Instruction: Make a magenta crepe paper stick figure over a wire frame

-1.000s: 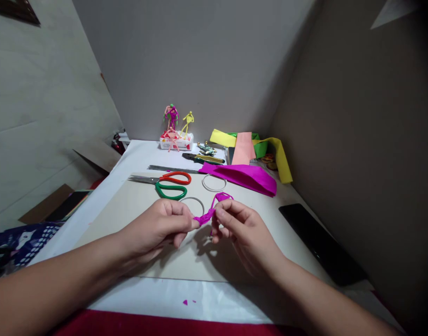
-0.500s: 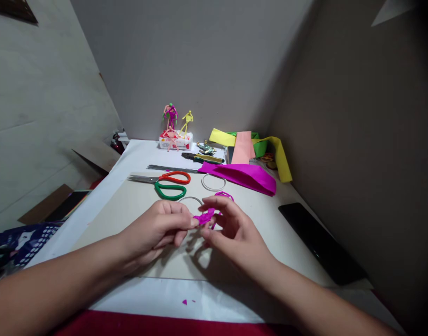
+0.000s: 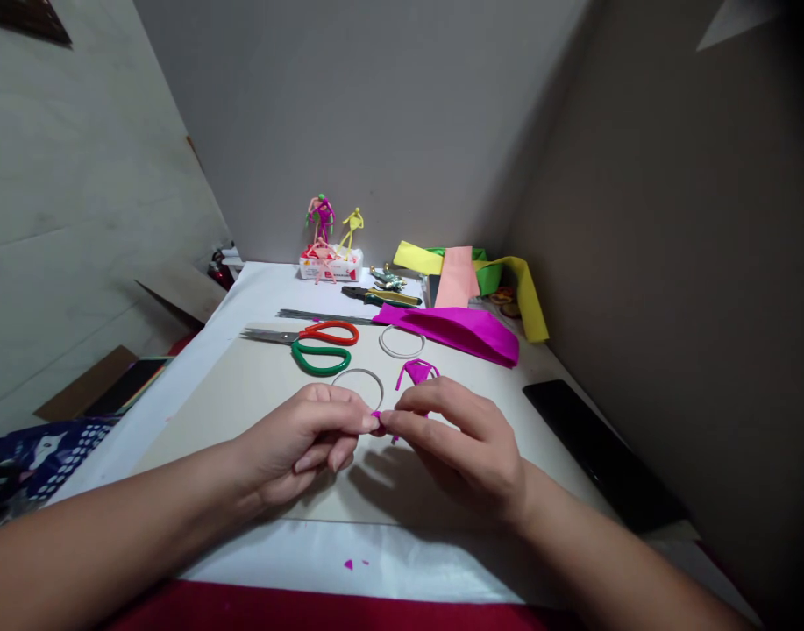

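My left hand [image 3: 323,427] pinches a small bit of magenta crepe paper [image 3: 376,415] between thumb and forefinger. From the other side my right hand [image 3: 464,438] has its fingertips closed on the same bit, so most of it is hidden. Just beyond the right fingers shows a magenta paper-covered shape [image 3: 417,372] with thin limb-like strips; whether it joins the held bit I cannot tell. A thin wire-like ring [image 3: 359,370] lies behind the left fingertips, and a white ring [image 3: 402,354] farther back. Scissors [image 3: 321,358] with one red and one green handle lie beyond the left hand.
A folded magenta crepe sheet [image 3: 464,331], a bundle of thin wires [image 3: 323,315] and pliers [image 3: 381,296] lie farther back. Small coloured figures [image 3: 352,230] stand around a white box [image 3: 331,265]. Yellow, green and pink strips [image 3: 458,276] and a black phone-like slab [image 3: 602,456] are right.
My right fingers have come down and closed over the magenta paper, hiding most of it. More of the magenta shape behind them now shows. My left hand keeps its pinch.
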`<move>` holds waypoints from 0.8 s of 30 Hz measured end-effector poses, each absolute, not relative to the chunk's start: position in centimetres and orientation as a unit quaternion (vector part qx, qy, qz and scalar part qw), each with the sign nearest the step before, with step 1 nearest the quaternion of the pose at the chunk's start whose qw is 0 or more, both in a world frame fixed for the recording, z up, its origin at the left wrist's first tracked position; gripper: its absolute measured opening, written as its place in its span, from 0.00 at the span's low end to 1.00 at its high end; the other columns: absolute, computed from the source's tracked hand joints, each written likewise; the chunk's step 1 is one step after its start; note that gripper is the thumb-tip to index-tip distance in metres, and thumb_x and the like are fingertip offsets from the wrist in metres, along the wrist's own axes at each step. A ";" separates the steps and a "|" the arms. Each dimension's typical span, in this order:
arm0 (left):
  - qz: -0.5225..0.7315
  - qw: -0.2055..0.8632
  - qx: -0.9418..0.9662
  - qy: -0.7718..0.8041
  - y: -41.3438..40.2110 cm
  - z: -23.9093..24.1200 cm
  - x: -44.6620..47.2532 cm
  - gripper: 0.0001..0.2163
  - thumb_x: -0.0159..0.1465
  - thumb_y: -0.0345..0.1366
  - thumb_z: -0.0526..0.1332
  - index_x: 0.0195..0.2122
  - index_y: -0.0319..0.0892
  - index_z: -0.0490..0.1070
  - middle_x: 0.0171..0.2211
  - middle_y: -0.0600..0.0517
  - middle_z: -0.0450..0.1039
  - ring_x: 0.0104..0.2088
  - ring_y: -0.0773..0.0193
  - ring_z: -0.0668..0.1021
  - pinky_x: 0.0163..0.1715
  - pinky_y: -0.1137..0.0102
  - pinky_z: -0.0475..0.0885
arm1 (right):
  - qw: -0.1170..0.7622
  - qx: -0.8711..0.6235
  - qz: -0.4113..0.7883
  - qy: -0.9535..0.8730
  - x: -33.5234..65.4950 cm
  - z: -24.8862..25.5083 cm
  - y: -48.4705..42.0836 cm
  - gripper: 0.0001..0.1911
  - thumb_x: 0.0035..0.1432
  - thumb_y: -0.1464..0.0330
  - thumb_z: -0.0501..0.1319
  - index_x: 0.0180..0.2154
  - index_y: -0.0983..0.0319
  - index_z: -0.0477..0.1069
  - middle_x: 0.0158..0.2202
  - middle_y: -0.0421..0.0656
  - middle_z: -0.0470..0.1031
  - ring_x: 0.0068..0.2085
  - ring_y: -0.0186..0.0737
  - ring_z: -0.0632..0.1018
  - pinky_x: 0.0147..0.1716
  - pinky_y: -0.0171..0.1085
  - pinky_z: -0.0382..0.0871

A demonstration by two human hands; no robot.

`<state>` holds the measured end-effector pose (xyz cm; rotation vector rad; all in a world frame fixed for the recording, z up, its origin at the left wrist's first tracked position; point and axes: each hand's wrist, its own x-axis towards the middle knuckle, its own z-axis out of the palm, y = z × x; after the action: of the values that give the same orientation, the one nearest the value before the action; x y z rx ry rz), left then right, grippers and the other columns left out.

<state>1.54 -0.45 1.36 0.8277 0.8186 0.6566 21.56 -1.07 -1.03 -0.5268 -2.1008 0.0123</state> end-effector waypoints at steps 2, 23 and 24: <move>0.308 0.790 0.379 0.371 -0.5 1.4 1.5 0.09 0.55 0.28 0.62 0.18 0.35 0.69 0.06 0.59 0.60 0.06 0.82 0.52 0.12 0.77 0.41 | 0.456 -0.208 -0.018 -0.865 21.8 -1.0 -0.9 0.16 0.57 0.78 0.59 0.48 0.62 0.72 0.41 0.50 0.75 0.38 0.41 0.75 0.34 0.39 0.71; 0.278 0.780 0.377 0.415 -0.4 1.3 1.8 0.09 0.53 0.31 0.62 0.17 0.36 0.67 0.09 0.56 0.65 0.07 0.82 0.52 0.11 0.77 0.36 | 0.407 -0.194 0.008 -0.892 21.6 -0.9 -0.8 0.11 0.60 0.78 0.53 0.43 0.63 0.69 0.38 0.50 0.74 0.39 0.42 0.73 0.37 0.40 0.70; 0.276 0.774 0.383 0.422 -0.5 1.3 1.9 0.09 0.53 0.31 0.62 0.17 0.36 0.67 0.09 0.56 0.65 0.07 0.82 0.51 0.11 0.77 0.36 | 0.415 -0.204 0.033 -0.886 21.4 -0.9 -0.9 0.10 0.60 0.78 0.53 0.41 0.63 0.68 0.37 0.49 0.74 0.38 0.41 0.73 0.36 0.39 0.70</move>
<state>1.90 -0.47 1.29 0.8292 0.9136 0.5969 21.39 -0.86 -0.88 -0.5135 -2.2256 0.0831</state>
